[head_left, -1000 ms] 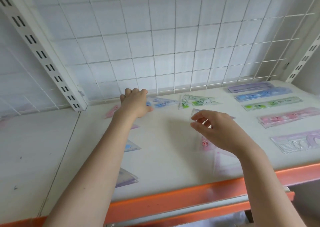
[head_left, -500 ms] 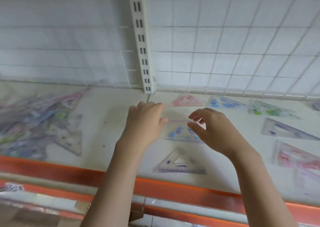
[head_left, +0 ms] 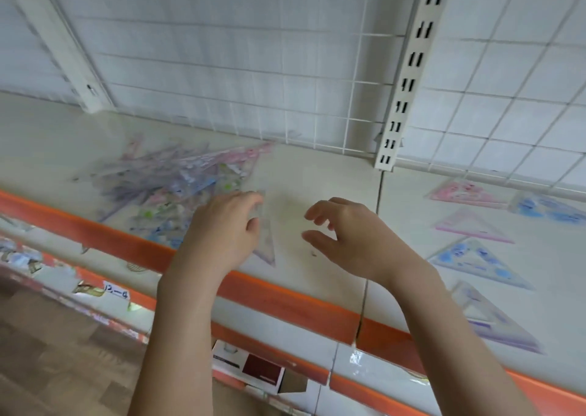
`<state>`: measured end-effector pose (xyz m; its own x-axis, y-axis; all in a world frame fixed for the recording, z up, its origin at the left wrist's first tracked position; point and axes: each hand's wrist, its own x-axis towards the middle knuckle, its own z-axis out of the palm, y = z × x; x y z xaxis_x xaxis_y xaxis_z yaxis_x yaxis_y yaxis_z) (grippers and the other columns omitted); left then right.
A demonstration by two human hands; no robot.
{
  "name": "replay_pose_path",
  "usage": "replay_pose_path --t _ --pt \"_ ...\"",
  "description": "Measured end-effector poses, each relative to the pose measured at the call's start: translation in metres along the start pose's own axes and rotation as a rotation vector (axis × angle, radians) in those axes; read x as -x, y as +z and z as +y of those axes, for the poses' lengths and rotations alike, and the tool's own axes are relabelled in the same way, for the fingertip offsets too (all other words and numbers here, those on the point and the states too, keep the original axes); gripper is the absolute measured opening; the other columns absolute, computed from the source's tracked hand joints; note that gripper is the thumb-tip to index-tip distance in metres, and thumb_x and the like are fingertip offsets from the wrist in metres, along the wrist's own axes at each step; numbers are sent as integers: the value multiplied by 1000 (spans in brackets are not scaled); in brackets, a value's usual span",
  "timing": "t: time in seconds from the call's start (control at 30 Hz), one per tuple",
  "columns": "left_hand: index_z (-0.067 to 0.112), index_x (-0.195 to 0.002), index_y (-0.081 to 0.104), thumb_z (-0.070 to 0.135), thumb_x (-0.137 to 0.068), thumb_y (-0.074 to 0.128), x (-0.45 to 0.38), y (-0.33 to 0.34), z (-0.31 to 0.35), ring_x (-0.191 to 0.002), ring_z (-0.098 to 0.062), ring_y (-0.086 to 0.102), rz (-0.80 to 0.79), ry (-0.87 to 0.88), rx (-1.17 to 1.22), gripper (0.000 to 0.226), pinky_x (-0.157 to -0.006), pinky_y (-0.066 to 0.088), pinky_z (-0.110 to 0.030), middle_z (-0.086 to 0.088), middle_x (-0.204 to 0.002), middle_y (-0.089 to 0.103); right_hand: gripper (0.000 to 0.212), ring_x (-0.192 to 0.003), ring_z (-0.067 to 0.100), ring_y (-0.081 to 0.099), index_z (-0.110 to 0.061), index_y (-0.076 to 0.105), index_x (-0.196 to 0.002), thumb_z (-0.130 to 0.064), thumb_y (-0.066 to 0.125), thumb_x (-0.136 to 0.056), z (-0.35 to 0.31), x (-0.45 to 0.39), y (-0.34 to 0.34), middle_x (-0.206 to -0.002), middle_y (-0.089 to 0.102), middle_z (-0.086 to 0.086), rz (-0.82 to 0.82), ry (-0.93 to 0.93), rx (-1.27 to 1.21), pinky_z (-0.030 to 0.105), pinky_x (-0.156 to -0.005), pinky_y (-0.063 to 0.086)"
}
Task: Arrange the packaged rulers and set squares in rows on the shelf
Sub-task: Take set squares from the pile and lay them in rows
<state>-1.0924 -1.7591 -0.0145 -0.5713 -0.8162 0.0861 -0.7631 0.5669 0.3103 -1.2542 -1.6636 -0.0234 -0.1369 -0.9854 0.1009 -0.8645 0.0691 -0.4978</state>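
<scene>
Head view looks down on a white shelf (head_left: 317, 174) with an orange front edge. Left hand (head_left: 223, 230) rests on a clear set square (head_left: 265, 241) beside a loose pile of packaged rulers and set squares (head_left: 177, 180); whether its fingers pinch the set square cannot be told through the blur. Right hand (head_left: 352, 236) hovers just right of it, fingers loosely curved, its grip holding nothing. Further right, a pink set square (head_left: 466, 192), a blue set square (head_left: 475, 258) and others lie spaced apart in rows.
</scene>
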Motion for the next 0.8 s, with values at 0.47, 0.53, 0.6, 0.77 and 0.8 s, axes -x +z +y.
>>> replay_pose_path --t 0.47,0.53,0.6,0.77,0.8 --pt "15 -128 56 11 -89 52 10 -6 -82 -121 -22 48 28 -118 93 39 -101 39 -38 -3 -129 56 75 -113 23 43 -18 45 -122 -56 76 -65 -44 -74 36 -122 36 3 -369 276 59 30 -83 36" --pt "15 -127 56 12 -89 53 11 -7 -86 -119 -23 50 32 -140 110 38 -99 41 -40 -5 -127 57 66 -105 21 47 -20 46 -114 -51 78 -65 -44 -76 36 -116 42 -1 -374 279 1 29 -79 38" --pt "15 -128 56 15 -89 55 11 -8 -89 -120 -23 49 38 -150 121 38 -100 41 -40 -5 -128 56 46 -92 18 50 -22 47 -99 -39 78 -70 -42 -76 37 -101 49 -4 -314 267 -69 25 -65 37" --pt "16 -128 54 25 -91 57 4 -6 -91 -122 -22 45 43 -135 103 39 -101 38 -38 -4 -129 54 17 -57 8 58 -21 52 -75 -14 66 -80 -29 -67 28 -73 66 -2 -101 315 -285 11 -38 35" --pt "16 -129 54 27 -91 57 2 -5 -91 -123 -22 44 40 -127 102 40 -101 38 -37 -4 -130 53 15 -58 7 60 -21 54 -76 -14 66 -82 -28 -63 24 -72 67 -2 -71 317 -302 10 -38 35"
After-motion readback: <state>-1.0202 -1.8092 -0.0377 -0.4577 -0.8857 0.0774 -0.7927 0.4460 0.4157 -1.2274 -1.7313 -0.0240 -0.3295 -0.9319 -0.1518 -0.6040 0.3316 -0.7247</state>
